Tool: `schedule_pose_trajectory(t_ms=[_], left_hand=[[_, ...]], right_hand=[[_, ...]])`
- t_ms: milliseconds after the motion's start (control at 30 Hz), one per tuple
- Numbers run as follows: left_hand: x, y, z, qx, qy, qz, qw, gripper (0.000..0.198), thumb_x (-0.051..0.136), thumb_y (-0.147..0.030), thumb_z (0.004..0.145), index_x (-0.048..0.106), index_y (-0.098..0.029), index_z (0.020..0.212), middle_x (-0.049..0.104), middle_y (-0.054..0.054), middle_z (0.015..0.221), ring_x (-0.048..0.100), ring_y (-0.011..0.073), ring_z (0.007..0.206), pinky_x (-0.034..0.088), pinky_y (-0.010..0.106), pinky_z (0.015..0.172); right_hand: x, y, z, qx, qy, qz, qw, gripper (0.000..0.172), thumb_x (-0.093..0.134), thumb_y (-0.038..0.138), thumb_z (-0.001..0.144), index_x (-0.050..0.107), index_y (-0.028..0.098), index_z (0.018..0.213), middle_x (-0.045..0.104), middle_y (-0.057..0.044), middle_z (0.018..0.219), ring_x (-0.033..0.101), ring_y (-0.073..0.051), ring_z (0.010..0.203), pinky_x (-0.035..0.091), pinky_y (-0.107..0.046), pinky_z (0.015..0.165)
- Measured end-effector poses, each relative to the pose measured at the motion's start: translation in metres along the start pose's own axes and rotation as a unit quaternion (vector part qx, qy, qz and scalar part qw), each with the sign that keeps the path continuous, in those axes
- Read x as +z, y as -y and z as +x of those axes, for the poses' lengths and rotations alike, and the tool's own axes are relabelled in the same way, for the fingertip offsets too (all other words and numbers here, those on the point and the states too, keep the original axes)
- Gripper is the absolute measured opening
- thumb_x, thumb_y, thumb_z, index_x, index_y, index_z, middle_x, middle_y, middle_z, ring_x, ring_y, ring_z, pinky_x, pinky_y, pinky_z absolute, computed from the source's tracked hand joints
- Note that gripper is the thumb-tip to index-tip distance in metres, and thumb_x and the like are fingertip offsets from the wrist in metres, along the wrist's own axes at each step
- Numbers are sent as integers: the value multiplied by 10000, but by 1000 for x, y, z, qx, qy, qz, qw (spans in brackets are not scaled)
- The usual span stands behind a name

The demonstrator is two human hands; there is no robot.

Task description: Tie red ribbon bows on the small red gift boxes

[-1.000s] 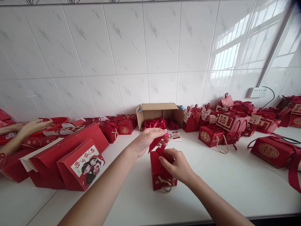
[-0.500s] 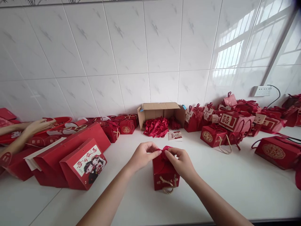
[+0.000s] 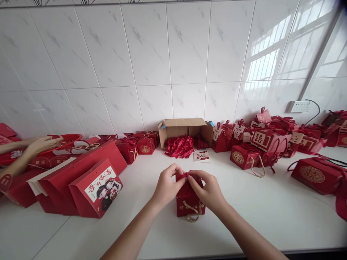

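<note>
On the counter [image 3: 173, 240] before us we see a gift box [image 3: 187, 195], with a carton [image 3: 184, 122] between it and the wall [image 3: 151, 54], ribbons [image 3: 179, 147] in and spilling before the carton, cards [image 3: 201, 156] beside them, gift bags [image 3: 84, 193] left, and piled boxes [image 3: 267, 140] right.
</note>
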State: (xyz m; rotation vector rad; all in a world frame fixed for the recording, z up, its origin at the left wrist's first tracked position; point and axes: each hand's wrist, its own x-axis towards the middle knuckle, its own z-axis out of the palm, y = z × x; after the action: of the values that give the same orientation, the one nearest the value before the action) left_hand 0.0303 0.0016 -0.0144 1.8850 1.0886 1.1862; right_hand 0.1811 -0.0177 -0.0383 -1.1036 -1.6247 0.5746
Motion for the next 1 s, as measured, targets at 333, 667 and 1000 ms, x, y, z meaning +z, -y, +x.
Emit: schedule_pose_trajectory(t_ms=[333,667,1000], left_hand=[[0,5,1,-35,-1,-64,997,138,636,-234,744,507,-186,743,616,17,775,608,165,784,480,283,734],[5,13,5,-47,-19,-121,991,201,660,-299,751,503,-194,821,614,7,786,611,152,783,487,276,740],[-4,19,-4,-30,-4,8,999,179,659,-361,762,670,-184,788,698,55,878,624,213,902,457,348,882]], right_hand=[[-1,-8,3,61,-19,-17,998,180,582,312,813,717,196,789,564,-117,1162,526,-275,1130,423,-421,961],[-8,0,11,146,109,170,968,325,579,424,804,670,183,607,568,-110,1266,347,-277,1342,419,-374,961],[-10,7,9,180,94,170,964,392,572,522,798,747,174,768,631,-100,1163,598,-260,1034,498,-330,826]])
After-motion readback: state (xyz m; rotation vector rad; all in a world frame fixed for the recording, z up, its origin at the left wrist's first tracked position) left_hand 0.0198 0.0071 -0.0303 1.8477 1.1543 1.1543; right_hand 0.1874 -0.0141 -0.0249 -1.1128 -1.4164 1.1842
